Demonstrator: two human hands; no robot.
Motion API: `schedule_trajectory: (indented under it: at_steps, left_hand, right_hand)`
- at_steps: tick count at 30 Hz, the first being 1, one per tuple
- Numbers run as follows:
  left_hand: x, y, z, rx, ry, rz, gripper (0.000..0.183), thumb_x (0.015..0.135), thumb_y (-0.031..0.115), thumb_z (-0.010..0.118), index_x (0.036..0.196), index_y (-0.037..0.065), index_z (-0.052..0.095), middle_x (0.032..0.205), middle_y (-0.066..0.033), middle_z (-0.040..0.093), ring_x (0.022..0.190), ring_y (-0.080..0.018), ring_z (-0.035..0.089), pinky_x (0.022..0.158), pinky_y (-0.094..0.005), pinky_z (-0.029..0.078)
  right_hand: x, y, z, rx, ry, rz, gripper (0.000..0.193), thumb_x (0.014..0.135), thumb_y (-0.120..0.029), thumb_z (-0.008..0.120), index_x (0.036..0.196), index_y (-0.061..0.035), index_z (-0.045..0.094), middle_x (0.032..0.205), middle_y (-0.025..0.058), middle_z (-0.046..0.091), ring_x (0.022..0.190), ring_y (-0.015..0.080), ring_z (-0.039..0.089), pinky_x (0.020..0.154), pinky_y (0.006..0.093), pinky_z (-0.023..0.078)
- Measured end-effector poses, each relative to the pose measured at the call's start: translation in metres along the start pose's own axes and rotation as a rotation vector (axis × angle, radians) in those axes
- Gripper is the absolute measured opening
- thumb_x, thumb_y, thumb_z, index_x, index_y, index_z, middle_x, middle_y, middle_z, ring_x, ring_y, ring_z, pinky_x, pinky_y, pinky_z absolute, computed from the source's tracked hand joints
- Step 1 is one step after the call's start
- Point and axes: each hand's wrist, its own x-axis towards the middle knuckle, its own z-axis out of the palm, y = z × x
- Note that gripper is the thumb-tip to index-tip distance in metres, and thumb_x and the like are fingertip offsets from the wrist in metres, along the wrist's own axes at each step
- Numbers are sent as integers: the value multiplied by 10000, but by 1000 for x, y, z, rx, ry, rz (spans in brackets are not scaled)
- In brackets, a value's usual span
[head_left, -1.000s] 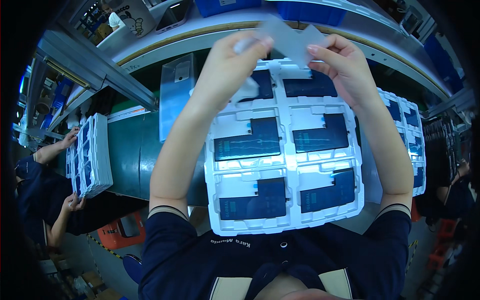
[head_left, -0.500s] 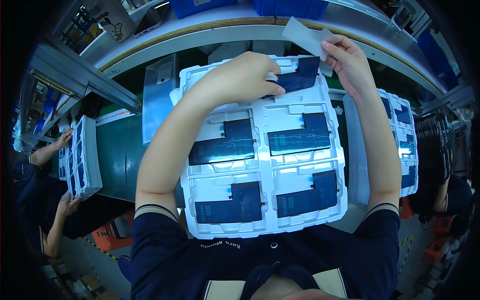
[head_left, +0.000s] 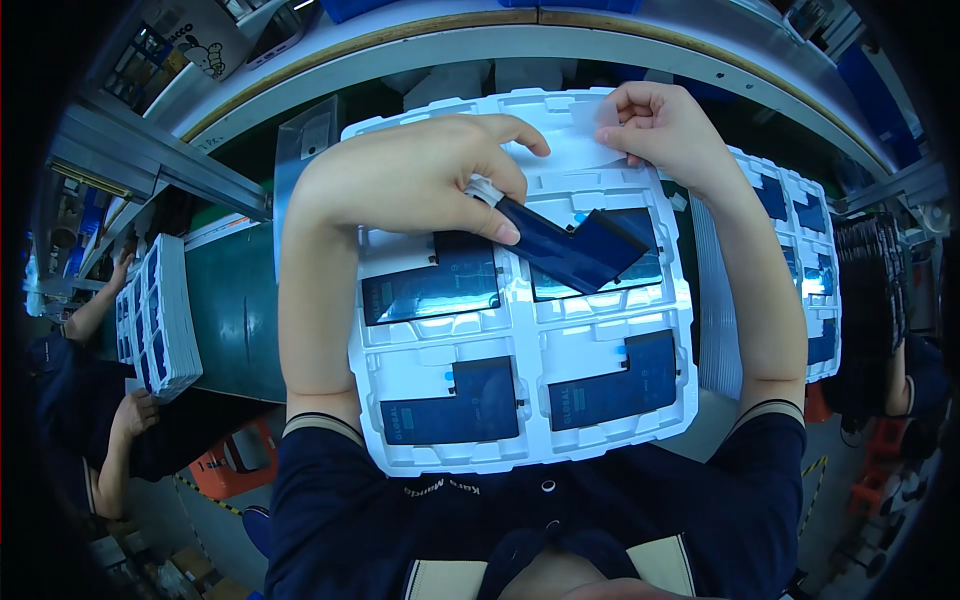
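My left hand [head_left: 425, 170] grips an L-shaped dark battery [head_left: 572, 250] at one end, between thumb and fingers. A small crumpled white piece [head_left: 484, 190] shows beside the fingers. The held battery is tilted above the middle-right compartment of a white plastic tray [head_left: 533, 425], partly covering the battery lying there. At the tray's far right compartment, my right hand [head_left: 665, 130] pinches a translucent white sheet [head_left: 592, 122]. Other L-shaped batteries [head_left: 450, 400] lie in the middle and near compartments. My left hand and forearm hide part of the tray's far left.
A tray stack [head_left: 712, 310] with batteries on top stands at the right, beside my right forearm. At the left, another person's hands [head_left: 135, 410] hold a tray stack [head_left: 178, 320] near the green belt [head_left: 235, 310]. A shelf edge [head_left: 450, 58] runs across the back.
My left hand has drawn the battery toward me and turned it, off the far right compartment. My right hand has lowered the sheet leftward into that compartment.
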Motion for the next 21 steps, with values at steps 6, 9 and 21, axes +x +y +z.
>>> schedule_trajectory:
  at_steps: [6,9,21]
  left_hand:
    - [6,5,1,-24,-76,-112,304,761,328,737,856,39,734,1297,-191,567,1032,-311,639,788,-415,518]
    - [8,2,0,-69,-67,-101,305,761,327,739,873,43,737,1275,-187,583,1049,-304,636,785,-407,516]
    - [35,-16,22,-113,335,-451,377,840,367,696,1013,32,692,1043,-96,590,938,-209,571,844,-334,436]
  right_hand:
    - [3,5,-1,-92,0,-51,169,771,-114,753,891,-36,664,699,20,587,586,59,531,554,185,430]
    - [2,6,-1,-230,3,-105,217,762,-114,757,942,-35,665,729,23,590,608,60,534,558,196,432]
    - [7,12,-24,166,-26,104,367,970,-383,530,1110,-74,671,643,-44,525,529,14,399,461,152,289]
